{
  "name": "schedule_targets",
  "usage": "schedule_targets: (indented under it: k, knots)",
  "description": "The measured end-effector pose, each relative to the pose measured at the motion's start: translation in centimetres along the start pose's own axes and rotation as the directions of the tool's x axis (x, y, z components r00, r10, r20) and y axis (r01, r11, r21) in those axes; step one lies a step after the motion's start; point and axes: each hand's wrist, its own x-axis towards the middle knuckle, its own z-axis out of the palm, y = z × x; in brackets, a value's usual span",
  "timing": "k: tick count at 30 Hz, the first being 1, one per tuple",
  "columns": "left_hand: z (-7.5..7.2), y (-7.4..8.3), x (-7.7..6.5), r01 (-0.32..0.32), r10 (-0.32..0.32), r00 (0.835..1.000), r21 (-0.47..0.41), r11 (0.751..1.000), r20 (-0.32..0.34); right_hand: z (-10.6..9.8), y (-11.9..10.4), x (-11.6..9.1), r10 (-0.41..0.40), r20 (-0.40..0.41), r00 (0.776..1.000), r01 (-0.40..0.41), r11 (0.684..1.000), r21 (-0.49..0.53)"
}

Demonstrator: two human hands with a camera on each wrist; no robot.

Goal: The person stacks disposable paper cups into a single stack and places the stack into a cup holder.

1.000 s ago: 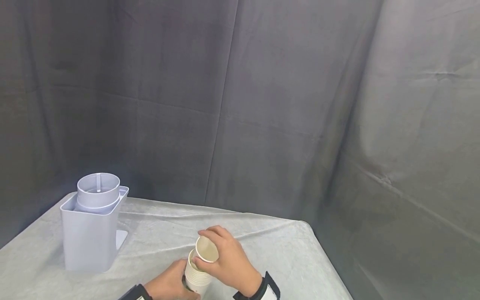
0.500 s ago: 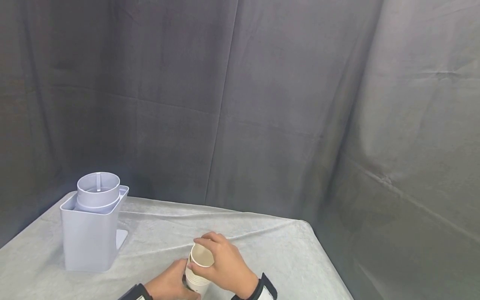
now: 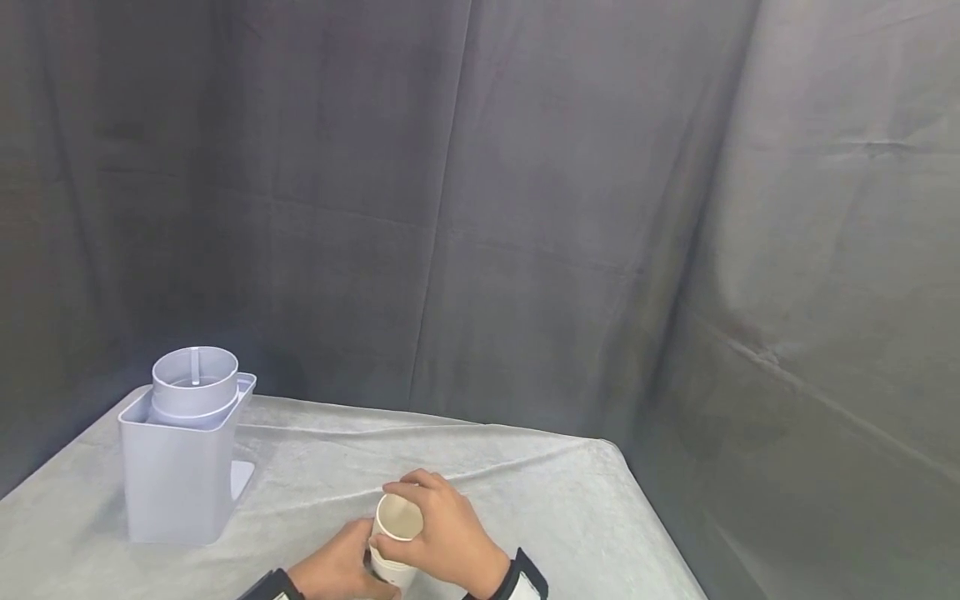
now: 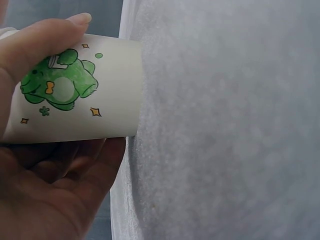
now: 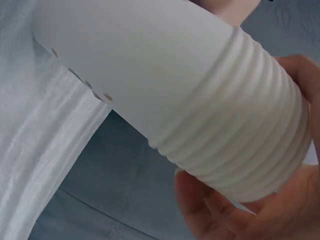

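Note:
Several white paper cups stand nested in one stack [image 3: 393,572], close to the near edge of the head view. My left hand [image 3: 339,563] grips the stack's side, with thumb and fingers on opposite sides in the left wrist view. A green cartoon animal and small stars are printed on the cup wall [image 4: 112,90] there. My right hand [image 3: 452,533] holds the top cup [image 3: 401,517] at its mouth, thumb on the near side and fingers over the far rim. Close-set ridges of stacked rims [image 5: 240,125] show beside the right fingers in the right wrist view.
At the left of the table stands a pale lavender box-shaped holder [image 3: 176,483] with a round, open cylinder [image 3: 197,392] in its top. A light grey cloth [image 3: 315,467] with creases covers the table. Dark grey curtains [image 3: 337,208] hang behind and at the sides.
My right hand has moved down and left. The cup it holds was tilted above the stack and now sits in line, nested in it. My left hand has kept its place.

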Motion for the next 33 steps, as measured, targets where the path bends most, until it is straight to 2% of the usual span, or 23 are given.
schedule_targets:
  k: [7, 10, 13, 15, 17, 18, 19, 21, 23, 25, 26, 28, 30, 33]
  knots:
    - [0.9, -0.4, 0.9, -0.082, 0.084, 0.996, 0.090, 0.993, -0.013, -0.1, 0.9, -1.2, 0.103, 0.087, 0.991, -0.113, 0.988, 0.109]
    - [1.0, -0.3, 0.9, -0.081, 0.083, 0.996, 0.113, 0.990, -0.013, -0.4, 1.4, -1.8, 0.124, 0.097, 0.987, -0.140, 0.975, 0.175]
    - [0.7, 0.0, 0.2, -0.034, 0.038, 0.999, 0.147, 0.988, -0.023, -0.5, 1.6, -2.6, 0.175, 0.056, 0.983, -0.184, 0.944, 0.274]
    - [0.6, 0.4, -0.4, -0.007, 0.020, 0.997, 0.173, 0.985, -0.073, -0.2, 1.5, -2.9, 0.225, 0.012, 0.974, -0.215, 0.912, 0.350]
    - [0.6, 1.1, -1.0, 0.050, -0.015, 0.982, 0.186, 0.981, -0.187, 0.2, 1.3, -3.0, 0.288, -0.018, 0.957, -0.254, 0.870, 0.423]
    - [0.7, 1.6, -1.2, 0.068, -0.019, 0.966, 0.182, 0.981, -0.259, 0.6, 1.2, -2.9, 0.319, -0.025, 0.947, -0.273, 0.846, 0.458]
    - [1.0, 2.1, -1.2, 0.092, -0.027, 0.941, 0.177, 0.980, -0.336, 0.9, 1.1, -2.8, 0.349, -0.023, 0.937, -0.293, 0.820, 0.492]
    - [1.6, 3.1, -0.9, 0.127, -0.051, 0.877, 0.129, 0.984, -0.478, 1.5, 0.9, -2.6, 0.397, -0.001, 0.918, -0.331, 0.766, 0.551]
    - [2.3, 4.0, -0.2, 0.152, -0.080, 0.816, 0.080, 0.985, -0.572, 2.1, 0.7, -2.4, 0.445, 0.049, 0.894, -0.382, 0.701, 0.603]
    - [3.0, 4.6, 0.6, 0.173, -0.121, 0.783, 0.027, 0.984, -0.611, 2.6, 0.3, -2.4, 0.479, 0.092, 0.873, -0.418, 0.639, 0.646]
    - [3.4, 4.8, 0.9, 0.176, -0.135, 0.774, 0.006, 0.984, -0.619, 2.9, 0.1, -2.4, 0.494, 0.106, 0.863, -0.430, 0.610, 0.665]
    - [4.2, 4.9, 1.5, 0.169, -0.139, 0.754, -0.014, 0.985, -0.642, 3.5, -0.4, -2.4, 0.525, 0.124, 0.842, -0.449, 0.554, 0.701]
    - [4.8, 4.8, 1.7, 0.161, -0.125, 0.726, -0.010, 0.987, -0.676, 4.2, -0.9, -2.5, 0.559, 0.117, 0.821, -0.454, 0.516, 0.726]
    - [5.6, 4.4, 1.9, 0.129, -0.066, 0.655, 0.024, 0.991, -0.753, 4.9, -1.6, -2.4, 0.612, 0.081, 0.787, -0.450, 0.479, 0.754]
